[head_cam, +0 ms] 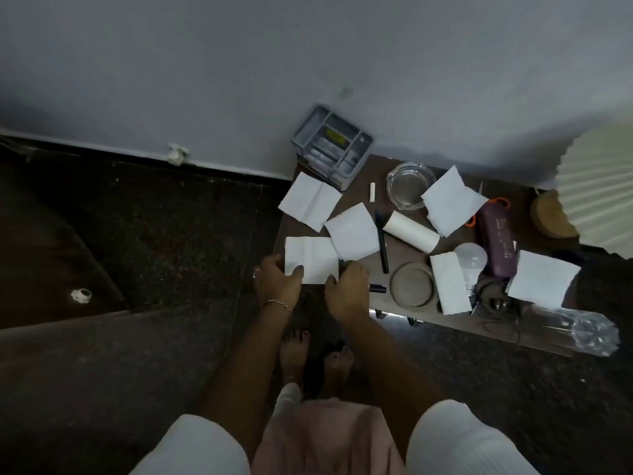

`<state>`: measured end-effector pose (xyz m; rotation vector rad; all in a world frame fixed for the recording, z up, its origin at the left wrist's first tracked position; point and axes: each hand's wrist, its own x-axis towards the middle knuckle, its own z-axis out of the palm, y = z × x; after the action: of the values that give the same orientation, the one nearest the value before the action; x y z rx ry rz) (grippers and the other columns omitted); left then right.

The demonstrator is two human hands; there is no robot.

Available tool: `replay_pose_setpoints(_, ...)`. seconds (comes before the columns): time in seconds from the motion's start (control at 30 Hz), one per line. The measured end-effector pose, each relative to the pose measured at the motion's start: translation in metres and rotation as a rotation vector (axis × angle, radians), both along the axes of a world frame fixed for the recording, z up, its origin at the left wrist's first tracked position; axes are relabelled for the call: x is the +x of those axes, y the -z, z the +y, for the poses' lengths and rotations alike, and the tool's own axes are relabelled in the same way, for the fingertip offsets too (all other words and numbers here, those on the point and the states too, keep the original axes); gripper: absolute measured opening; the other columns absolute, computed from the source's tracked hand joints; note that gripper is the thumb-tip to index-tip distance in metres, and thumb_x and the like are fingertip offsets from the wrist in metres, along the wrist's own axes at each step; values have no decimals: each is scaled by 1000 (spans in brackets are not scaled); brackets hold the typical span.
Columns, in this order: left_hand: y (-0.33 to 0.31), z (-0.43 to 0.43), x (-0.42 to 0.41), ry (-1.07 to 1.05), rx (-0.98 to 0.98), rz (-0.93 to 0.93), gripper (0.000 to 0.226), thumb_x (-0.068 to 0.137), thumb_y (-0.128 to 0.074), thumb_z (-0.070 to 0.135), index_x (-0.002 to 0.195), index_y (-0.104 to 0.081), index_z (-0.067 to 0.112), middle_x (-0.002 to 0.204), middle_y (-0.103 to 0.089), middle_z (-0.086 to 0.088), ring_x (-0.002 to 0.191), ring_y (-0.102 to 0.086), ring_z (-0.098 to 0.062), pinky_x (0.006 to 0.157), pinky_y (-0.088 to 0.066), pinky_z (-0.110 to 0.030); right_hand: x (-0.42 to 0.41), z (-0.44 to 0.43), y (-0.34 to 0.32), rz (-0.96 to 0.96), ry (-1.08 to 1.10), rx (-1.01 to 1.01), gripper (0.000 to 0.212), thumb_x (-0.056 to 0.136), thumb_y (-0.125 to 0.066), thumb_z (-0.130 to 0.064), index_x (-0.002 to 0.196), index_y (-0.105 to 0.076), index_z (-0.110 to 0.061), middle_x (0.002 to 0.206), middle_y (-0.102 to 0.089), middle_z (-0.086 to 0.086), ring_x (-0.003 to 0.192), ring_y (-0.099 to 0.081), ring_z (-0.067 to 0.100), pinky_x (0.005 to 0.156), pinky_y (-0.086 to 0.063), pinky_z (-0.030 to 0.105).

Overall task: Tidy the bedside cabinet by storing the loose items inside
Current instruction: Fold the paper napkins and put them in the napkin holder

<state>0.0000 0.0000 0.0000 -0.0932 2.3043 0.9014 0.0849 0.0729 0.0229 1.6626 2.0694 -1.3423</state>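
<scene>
The dark brown bedside cabinet top [411, 248] is littered with several white tissues. My left hand [277, 279] pinches the near left edge of one tissue [310, 258] at the cabinet's front left corner. My right hand [346, 286] holds the same tissue's near right corner, thumb on the paper. More tissues lie at the back left [308, 200], the middle [352, 229], the back right [452, 200], the front right [543, 279] and beside the bulb [450, 286]. A black pen [381, 241] and a marker [376, 288] lie close to my right hand.
A grey organiser tray [332, 145] stands at the back left by the wall. Also on top: a glass ashtray [407, 185], a cardboard tube [411, 231], a bulb [471, 260], a round coaster [412, 284], a purple case [496, 241], a crumpled plastic bottle [582, 329]. A lampshade [599, 186] overhangs the right.
</scene>
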Motion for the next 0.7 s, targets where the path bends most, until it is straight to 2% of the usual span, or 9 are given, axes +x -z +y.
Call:
replay_pose_setpoints(0.1, 6, 4, -1, 52, -138, 72, 59, 77, -71, 23, 128, -48, 8, 130, -49, -16, 120, -48, -32, 95, -45, -40, -4, -1, 12, -6, 76, -29, 35, 94, -55, -15, 124, -43, -2, 128, -47, 15, 119, -49, 26, 97, -44, 33)
replay_pose_setpoints(0.23, 14, 5, -5, 73, -137, 43, 67, 77, -72, 18, 135, -40, 7, 137, -41, -17, 125, -43, -32, 100, -42, -40, -10, -7, 26, -13, 107, -9, 38, 93, -56, -15, 126, -42, -3, 129, -47, 15, 119, -49, 27, 100, -45, 35)
replay_pose_setpoints(0.33, 22, 6, -10, 70, -127, 33, 68, 75, -73, 17, 134, -40, 9, 134, -43, -16, 122, -47, -32, 100, -45, -42, -16, -7, 34, -16, 142, 4, 37, 92, -59, -15, 124, -45, -3, 125, -51, 13, 116, -52, 26, 98, -47, 36)
replay_pose_setpoints(0.43, 28, 7, -14, 46, -63, -6, 68, 70, -74, 15, 129, -41, 10, 123, -55, -14, 114, -54, -32, 95, -49, -45, -21, -8, 38, -5, 177, 3, 35, 90, -61, -16, 120, -48, -4, 121, -55, 13, 112, -56, 27, 93, -50, 37)
replay_pose_setpoints(0.5, 31, 7, -17, 44, -58, -39, 67, 70, -74, 14, 129, -40, 11, 105, -62, -5, 110, -57, -30, 93, -50, -46, -24, -8, 40, -17, 184, 6, 33, 89, -62, -17, 117, -49, -5, 118, -55, 12, 109, -57, 28, 91, -50, 38)
replay_pose_setpoints(0.6, 30, 4, -18, 49, -42, -52, 61, 72, -73, 14, 124, -41, 13, 78, -56, 10, 104, -60, -27, 92, -50, -43, -26, -10, 43, -30, 186, 13, 29, 88, -65, -18, 111, -52, -6, 115, -55, 13, 106, -57, 29, 90, -50, 40)
replay_pose_setpoints(0.7, 29, 1, -21, 66, -30, -65, 52, 71, -74, 15, 116, -47, 14, 80, -57, 6, 98, -61, -25, 88, -50, -36, -27, -12, 45, -54, 163, 20, 24, 88, -65, -19, 108, -56, -8, 117, -49, 11, 105, -55, 27, 86, -42, 30)
